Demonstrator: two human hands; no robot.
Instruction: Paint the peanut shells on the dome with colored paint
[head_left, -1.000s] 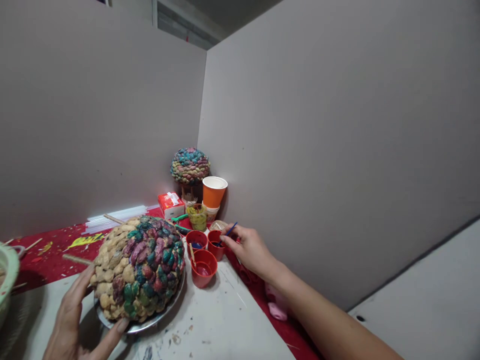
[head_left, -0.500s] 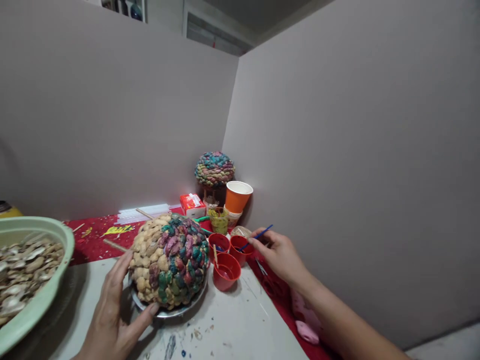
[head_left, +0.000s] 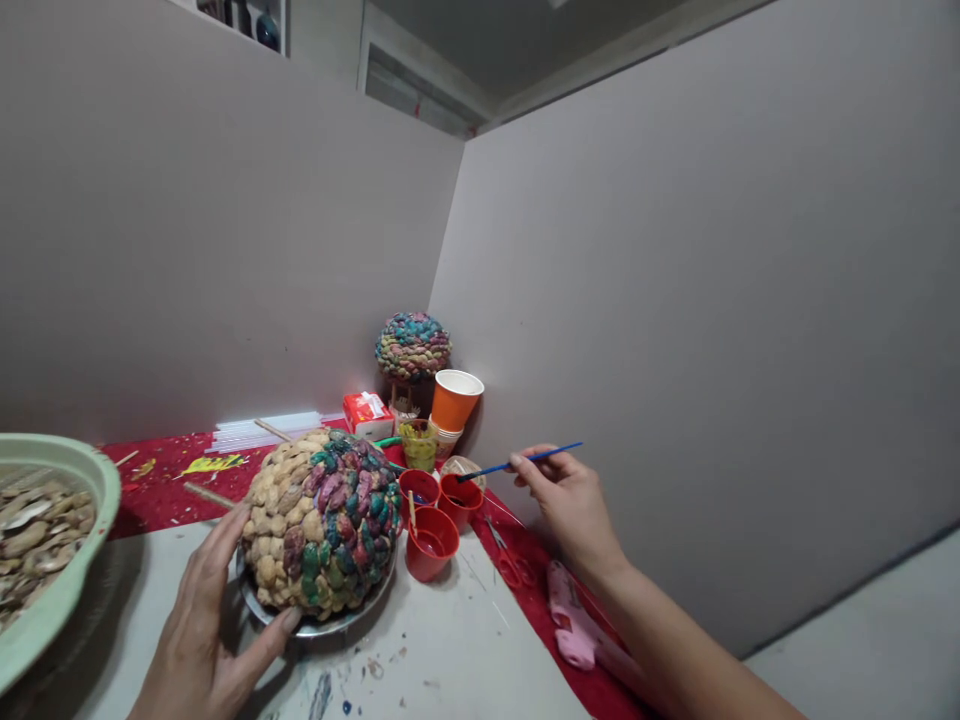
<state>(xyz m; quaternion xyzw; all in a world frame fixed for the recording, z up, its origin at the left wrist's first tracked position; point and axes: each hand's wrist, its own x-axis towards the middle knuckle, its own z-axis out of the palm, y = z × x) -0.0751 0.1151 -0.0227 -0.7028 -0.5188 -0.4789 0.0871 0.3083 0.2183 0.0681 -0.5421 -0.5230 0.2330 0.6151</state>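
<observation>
A dome covered in peanut shells, part bare tan and part painted purple, teal and green, rests in a shallow metal dish. My left hand holds its left side, fingers behind and thumb at the front lower edge. My right hand pinches a thin blue paintbrush, its dark tip just over the mouth of a red cup. Beside that cup stand another red cup and a nearer red cup with a wooden stick in it.
A green basin of shells stands at left. Behind are a red tissue pack, orange paper cup and a smaller painted shell-covered piece. Scissors and a pink glue gun lie at right. Grey panels enclose the table.
My right hand has lifted the paintbrush up out of the red cup and moved slightly right. The view has shifted a little; my left hand stays on the dome.
</observation>
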